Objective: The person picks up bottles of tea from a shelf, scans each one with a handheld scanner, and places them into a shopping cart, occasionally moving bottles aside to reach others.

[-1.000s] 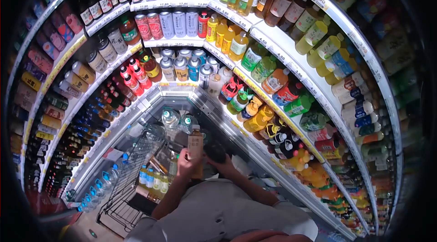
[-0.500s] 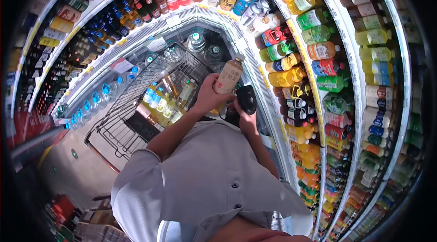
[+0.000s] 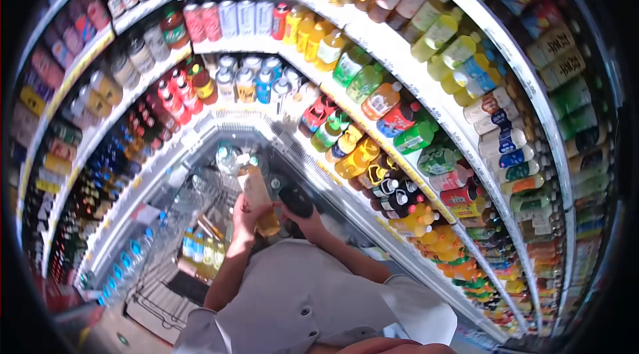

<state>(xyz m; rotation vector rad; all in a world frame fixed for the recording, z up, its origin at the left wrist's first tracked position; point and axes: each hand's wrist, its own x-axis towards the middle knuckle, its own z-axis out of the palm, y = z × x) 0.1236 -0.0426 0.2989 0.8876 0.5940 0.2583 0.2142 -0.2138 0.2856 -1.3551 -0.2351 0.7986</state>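
Note:
In the head view my left hand (image 3: 243,217) is closed around a milk tea bottle (image 3: 253,185), which has a beige label and a pale cap. The bottle leans slightly, cap pointing away from me. Just to its right, my right hand (image 3: 310,226) grips a small black rounded device (image 3: 296,200); blur hides its details. Both hands are in front of my chest, close together. Below and left of them stands a wire shopping cart (image 3: 152,292) with several drink bottles (image 3: 205,249) in it.
Drink shelves (image 3: 379,37) curve around the front and right, packed with bottles and cans. Large water bottles (image 3: 227,157) stand in the low corner ahead. Blue-capped water bottles (image 3: 126,261) line the left side by the cart.
The view has tilted up and swung right, bringing higher shelves in and shifting the hands left and down in the picture. Both hands keep hold of the bottle and the device.

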